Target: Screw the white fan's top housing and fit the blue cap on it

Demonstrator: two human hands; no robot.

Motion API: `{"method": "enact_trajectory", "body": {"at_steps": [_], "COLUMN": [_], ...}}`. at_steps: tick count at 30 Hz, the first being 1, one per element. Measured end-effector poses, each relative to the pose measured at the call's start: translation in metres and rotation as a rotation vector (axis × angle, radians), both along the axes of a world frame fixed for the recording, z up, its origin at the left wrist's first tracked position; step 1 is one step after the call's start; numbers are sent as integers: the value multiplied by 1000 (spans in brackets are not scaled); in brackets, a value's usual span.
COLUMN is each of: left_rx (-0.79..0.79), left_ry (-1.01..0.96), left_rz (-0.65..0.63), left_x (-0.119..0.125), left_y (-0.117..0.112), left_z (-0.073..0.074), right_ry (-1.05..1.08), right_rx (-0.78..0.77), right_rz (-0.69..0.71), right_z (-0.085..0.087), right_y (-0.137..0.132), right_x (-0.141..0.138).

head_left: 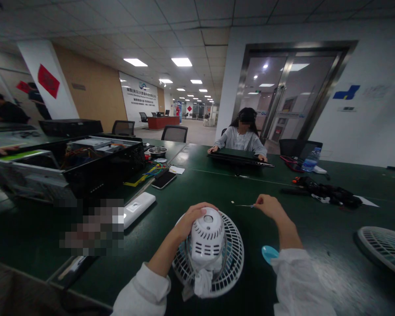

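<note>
White fan (208,245) right in front, grille down on the dark green surface (191,184), motor housing up; left hand (195,219) wrapped round the housing, fingers over its top; light-blue disc (270,253) lies to the right, by the right sleeve; separate white grille (386,250) at the right edge, cut by the frame.

Right hand (266,205) is beyond the disc, well apart from the fan — pinching a slim tool (248,206), shaft pointing left; looks like a small screwdriver, too thin to be sure; tiny pale piece (232,202) just off its tip.

Left of the fan: white oblong device (140,210), then phone (164,179); open computer case (112,173) beyond those; black bundle (332,191) over on the right.

Farther out: metal bowl (157,152), water bottle (311,159); seated person (240,137) opposite — both hands at a black panel (238,159); glass doors (299,96) behind.
</note>
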State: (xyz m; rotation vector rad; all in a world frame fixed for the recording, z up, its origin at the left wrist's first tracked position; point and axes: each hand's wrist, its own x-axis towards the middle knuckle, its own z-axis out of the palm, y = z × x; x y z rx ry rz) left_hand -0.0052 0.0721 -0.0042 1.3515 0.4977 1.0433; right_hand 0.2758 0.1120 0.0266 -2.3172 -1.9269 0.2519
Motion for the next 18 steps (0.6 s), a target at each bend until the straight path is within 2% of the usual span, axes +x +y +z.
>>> {"method": "enact_trajectory", "body": {"at_steps": [3, 8, 10, 13, 18], "left_rx": [-7, -4, -2, 4, 3], "left_ry": [0, 2, -1, -1, -4], "left_rz": [0, 0, 3, 5, 1], "left_x": [0, -1, -1, -1, 0], "left_y": [1, 2, 2, 2, 2], "left_z": [-2, -4, -5, -4, -3], "right_ry": [-15, -51, -56, -65, -102], "right_rx": [-14, 93, 104, 67, -25], "right_rz": [13, 65, 112, 177, 214], "right_z": [10, 45, 49, 35, -19], "right_y": [-5, -23, -36, -61, -104], "right_x": [6, 5, -1, -12, -18]}}
